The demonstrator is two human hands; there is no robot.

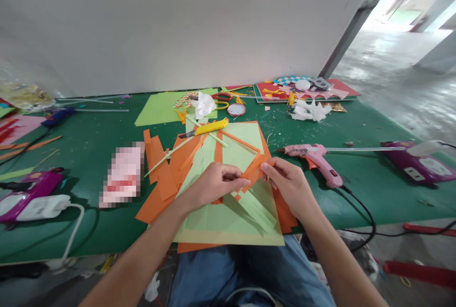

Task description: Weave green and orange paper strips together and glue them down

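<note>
Between my two hands is a small orange paper piece [253, 170]. My left hand [216, 181] pinches its left end, and my right hand [285, 178] grips the right end with thumb and fingers. Just below it lie pale green paper strips [256, 209], with a few orange squares woven in where they meet. These rest on a light green sheet [213, 231] with orange paper [285, 212] under it. Beyond my hands a yellow box cutter [212, 128] lies with its blade out, over cut orange pieces [166, 181].
A pink hot glue gun [313, 155] lies at the right, its cord running off the front edge. Purple power strips [420, 162] stand at both sides. Red-handled scissors [221, 97], a round tape-like disc [236, 109] and crumpled tissue [309, 110] lie towards the wall.
</note>
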